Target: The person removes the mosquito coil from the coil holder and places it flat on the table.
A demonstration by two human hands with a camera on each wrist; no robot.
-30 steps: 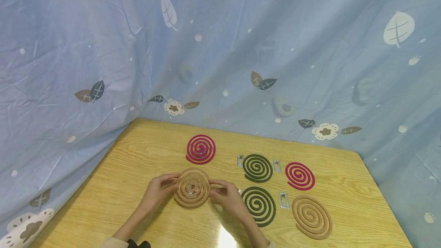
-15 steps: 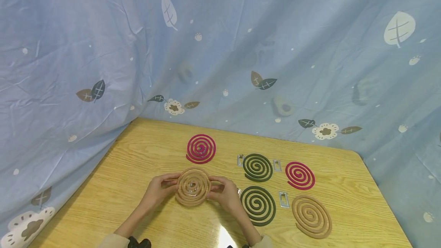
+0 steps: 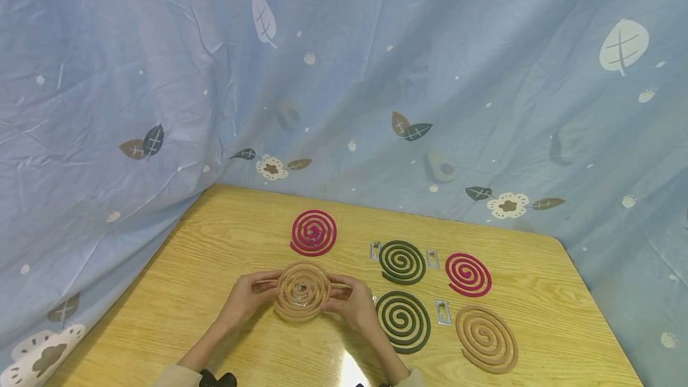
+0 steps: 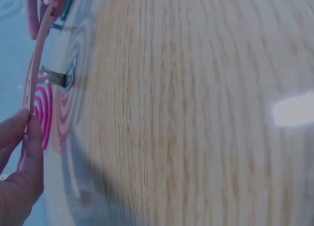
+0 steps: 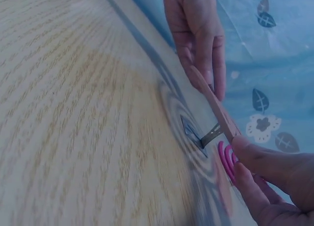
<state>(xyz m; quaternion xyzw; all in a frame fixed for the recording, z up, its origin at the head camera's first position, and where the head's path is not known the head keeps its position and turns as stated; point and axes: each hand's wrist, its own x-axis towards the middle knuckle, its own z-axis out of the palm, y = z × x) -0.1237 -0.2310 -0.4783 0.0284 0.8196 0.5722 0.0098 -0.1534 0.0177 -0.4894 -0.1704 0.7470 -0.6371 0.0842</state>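
Both hands hold a tan mosquito coil [image 3: 292, 316] by its opposite edges, left of the table's middle. My left hand [image 3: 244, 304] pinches its left edge between thumb and fingers; my right hand [image 3: 355, 308] pinches the right edge. Below the coil, a metal coil stand [image 4: 59, 78] rests on the table with its tongue raised toward the coil's centre. In the right wrist view, that tongue [image 5: 212, 135] reaches close to the coil's underside; I cannot tell whether they touch. Behind them, a magenta coil [image 3: 313, 232] sits over another stand.
Right of my hands lie two dark green coils [image 3: 401, 260], a magenta coil [image 3: 467, 275] and a second tan coil [image 3: 485, 333]. Several flat metal stands [image 3: 443, 312] lie among them. A blue patterned curtain [image 3: 344, 76] borders the table [image 3: 242, 214] behind and at the sides.
The tan coil has shifted very slightly to the right, and my right thumb and fingers have resettled on its edge. The other coils and stands stay where they were.
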